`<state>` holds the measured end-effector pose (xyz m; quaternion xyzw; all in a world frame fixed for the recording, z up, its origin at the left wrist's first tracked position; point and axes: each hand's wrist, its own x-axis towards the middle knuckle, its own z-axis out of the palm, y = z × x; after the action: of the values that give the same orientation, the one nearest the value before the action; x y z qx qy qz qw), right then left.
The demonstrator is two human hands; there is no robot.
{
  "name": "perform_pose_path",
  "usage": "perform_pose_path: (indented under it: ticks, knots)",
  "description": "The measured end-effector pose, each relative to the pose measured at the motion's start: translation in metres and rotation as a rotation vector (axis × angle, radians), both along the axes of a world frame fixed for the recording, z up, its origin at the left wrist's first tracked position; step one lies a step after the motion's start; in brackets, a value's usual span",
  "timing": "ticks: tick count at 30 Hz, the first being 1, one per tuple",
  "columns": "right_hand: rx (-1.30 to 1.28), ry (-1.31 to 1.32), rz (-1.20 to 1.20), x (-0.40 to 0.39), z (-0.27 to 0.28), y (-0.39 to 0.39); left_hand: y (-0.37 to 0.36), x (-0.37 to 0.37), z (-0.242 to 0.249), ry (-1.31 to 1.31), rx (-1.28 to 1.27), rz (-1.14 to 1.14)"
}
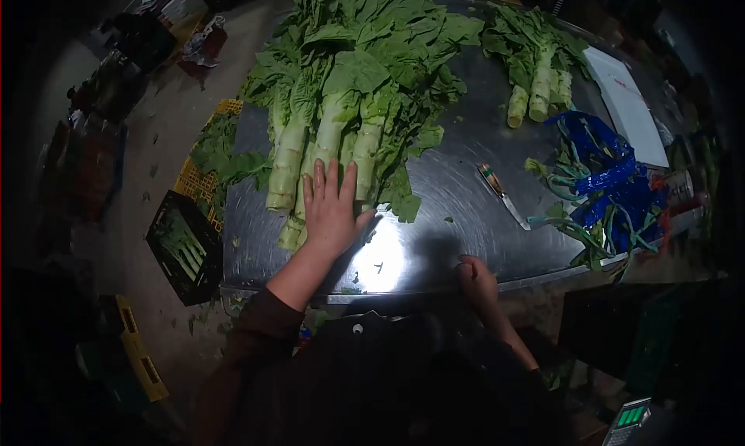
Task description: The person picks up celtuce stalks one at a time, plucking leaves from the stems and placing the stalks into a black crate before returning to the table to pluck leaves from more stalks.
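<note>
A pile of celtuce (334, 120) with thick pale stems and broad green leaves lies on the metal table, cut ends toward me. My left hand (332, 213) rests flat on the stems, fingers stretched out and slightly apart, gripping nothing. Near the table's front edge, my right hand (478, 279) is curled into a fist, with nothing showing in it. A knife (503, 196) lies on the table beyond my right hand, its blade pointing toward me. Farther back on the right sits a smaller bunch of celtuce (542, 81).
Blue plastic wrapping and greenish ties (613, 182) are heaped at the table's right, beside a white foam lid (628, 105). On the floor to the left stand a black crate (186, 248) holding stems and a yellow crate (194, 182) with leaves. The metal table (458, 167) has scattered leaf scraps.
</note>
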<state>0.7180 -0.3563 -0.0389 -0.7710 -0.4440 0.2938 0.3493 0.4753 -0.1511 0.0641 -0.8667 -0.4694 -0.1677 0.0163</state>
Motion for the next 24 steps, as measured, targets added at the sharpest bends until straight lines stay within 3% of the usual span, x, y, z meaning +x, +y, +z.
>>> perform_pose_path:
  ticks: [5, 8, 10, 11, 12, 13, 14, 16, 17, 20, 21, 23, 24]
  knots:
    - [-0.004, -0.163, 0.057, 0.000, -0.007, 0.003, 0.020, 0.014, -0.016, 0.094, 0.168, -0.030]
    - [-0.028, -0.170, 0.077, -0.003, -0.006, 0.005, 0.015, 0.015, 0.025, -0.027, -0.013, -0.119]
    - [-0.072, -0.108, 0.056, -0.005, -0.005, 0.008, 0.023, 0.025, 0.056, -0.590, -0.443, 0.139]
    - [-0.019, 0.061, 0.038, -0.004, -0.006, 0.012, 0.039, 0.022, 0.046, -0.953, -0.533, 0.078]
    - [0.036, 0.227, 0.021, -0.001, -0.007, 0.017, 0.051, 0.021, 0.048, -1.240, -0.801, 0.151]
    - [0.038, 0.227, 0.009, 0.000, -0.008, 0.024, 0.063, 0.019, 0.050, -1.518, -1.076, 0.231]
    - [-0.003, 0.225, 0.044, 0.001, -0.011, 0.030, 0.085, 0.007, 0.026, -1.427, -1.418, 0.210]
    - [-0.044, 0.229, 0.043, 0.004, -0.010, 0.041, 0.067, 0.022, 0.039, -1.465, -1.579, 0.194]
    - [0.100, 0.108, 0.029, 0.005, -0.008, 0.048, 0.060, 0.032, 0.042, -1.507, -1.737, 0.193]
    - [0.307, -0.209, -0.028, 0.025, 0.018, 0.061, 0.069, 0.035, 0.024, -1.443, -1.745, 0.172]
    - [0.258, -0.369, -0.093, 0.037, 0.025, 0.069, 0.071, 0.034, 0.026, -1.443, -1.837, 0.087]
    - [0.213, -0.589, -0.162, 0.065, 0.026, 0.087, 0.052, 0.040, 0.049, -1.554, -1.770, 0.149]
    - [0.222, -0.648, -0.165, 0.079, 0.020, 0.095, 0.037, 0.041, 0.059, -1.581, -1.871, 0.016]
